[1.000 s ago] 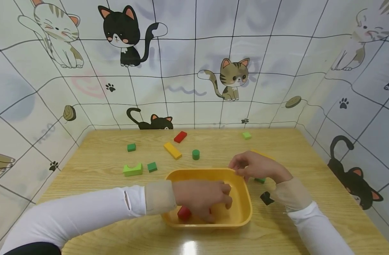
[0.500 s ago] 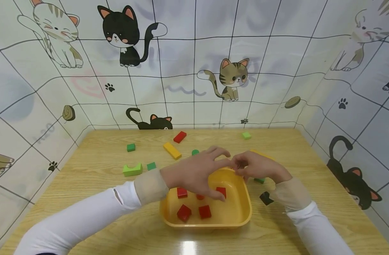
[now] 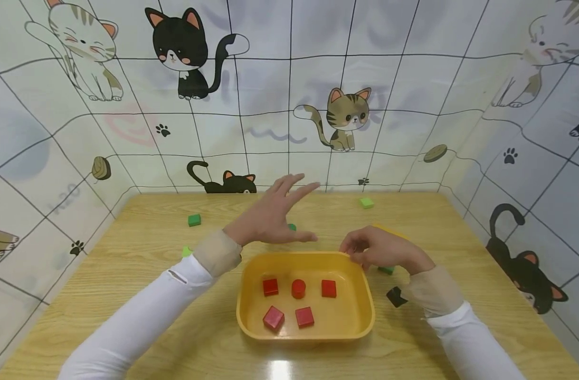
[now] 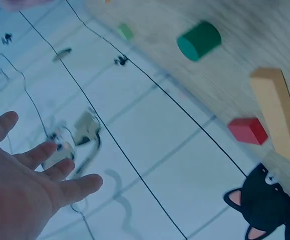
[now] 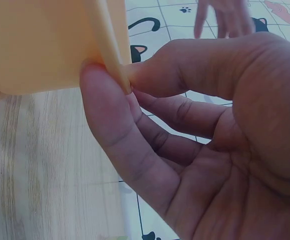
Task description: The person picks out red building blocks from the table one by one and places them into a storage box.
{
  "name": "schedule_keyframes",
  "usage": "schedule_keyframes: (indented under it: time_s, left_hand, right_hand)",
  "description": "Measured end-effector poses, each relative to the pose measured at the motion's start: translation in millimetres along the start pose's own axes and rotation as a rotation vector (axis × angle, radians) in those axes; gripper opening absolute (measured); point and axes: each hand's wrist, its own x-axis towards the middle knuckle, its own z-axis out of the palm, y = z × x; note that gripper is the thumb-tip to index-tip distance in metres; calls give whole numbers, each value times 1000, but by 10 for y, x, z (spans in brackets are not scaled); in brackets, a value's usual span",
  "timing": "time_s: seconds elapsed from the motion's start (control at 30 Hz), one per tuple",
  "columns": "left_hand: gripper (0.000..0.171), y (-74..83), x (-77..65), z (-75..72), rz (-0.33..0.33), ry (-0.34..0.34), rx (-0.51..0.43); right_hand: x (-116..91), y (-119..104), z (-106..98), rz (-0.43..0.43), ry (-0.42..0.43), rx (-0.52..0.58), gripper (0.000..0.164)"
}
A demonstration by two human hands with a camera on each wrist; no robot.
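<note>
A yellow plastic tray (image 3: 351,311) stands on the wooden table, with several red blocks (image 3: 304,317) and a red cylinder (image 3: 298,288) lying in it. At its back right corner, my right hand (image 3: 384,247) pinches the rim between thumb and fingers; the right wrist view shows this grip on the tray wall (image 5: 35,45) closely. My left hand (image 3: 272,214) is raised behind the tray, fingers spread and holding nothing. Near it in the left wrist view lie a green cylinder (image 4: 199,41), a red block (image 4: 248,130) and a long yellow block (image 4: 277,112).
A green block (image 3: 194,220) lies at the back left, and a light green block (image 3: 367,202) at the back right. Right of the tray are a black piece (image 3: 396,296) and a partly hidden green block (image 3: 386,269). A cat-print sheet (image 3: 289,105) rises behind the table.
My left hand has come up out of the tray and moved back and left above the table, its fingers spreading. The red pieces are uncovered. My right hand has stayed on the rim.
</note>
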Motion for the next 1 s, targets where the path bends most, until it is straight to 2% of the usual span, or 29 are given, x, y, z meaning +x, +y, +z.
schedule_keyframes:
  time_s: [0.23, 0.5, 0.8, 1.0]
  left_hand:
    - [106, -344, 134, 67, -118, 11, 44]
    - [108, -692, 254, 179, -267, -51, 16]
    - [105, -972, 346, 326, -355, -99, 11]
    - [100, -1104, 362, 434, -404, -155, -37]
  right_hand:
    - [-2, 8, 2, 6, 3, 3, 16]
    - [0, 13, 8, 4, 2, 11, 16]
    - [-2, 16, 6, -21, 1, -3, 15]
    - [-1, 17, 11, -23, 4, -12, 15]
